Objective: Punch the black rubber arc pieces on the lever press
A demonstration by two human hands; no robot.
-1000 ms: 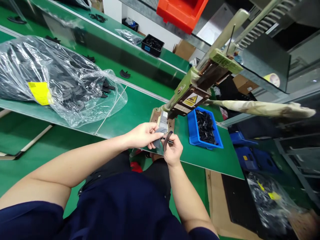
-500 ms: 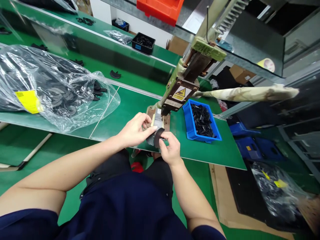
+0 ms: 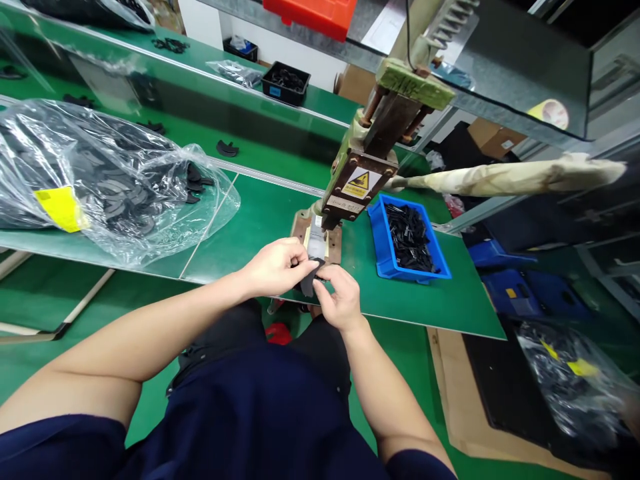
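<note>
A curved black part (image 3: 307,280) is between my two hands, at the near edge of the green table, just in front of the press base (image 3: 334,245). My left hand (image 3: 283,267) pinches its upper left side with thumb and fingers. On its right side, my right hand (image 3: 340,293) grips it, the thumb and fingertips close together. The green hand press (image 3: 357,180) stands right behind, its ram above a metal fixture (image 3: 317,241). Detail between the fingertips is too small to make out.
A blue bin (image 3: 410,240) of small black pieces stands right of the press. A clear bag (image 3: 115,187) of curved black parts lies at the left. The press's wrapped lever (image 3: 510,179) sticks out to the right. Another curved part (image 3: 227,149) lies beyond.
The curved black part has turned and shifted slightly left between my fingers. My left hand has moved slightly down. The view has shifted a little.
</note>
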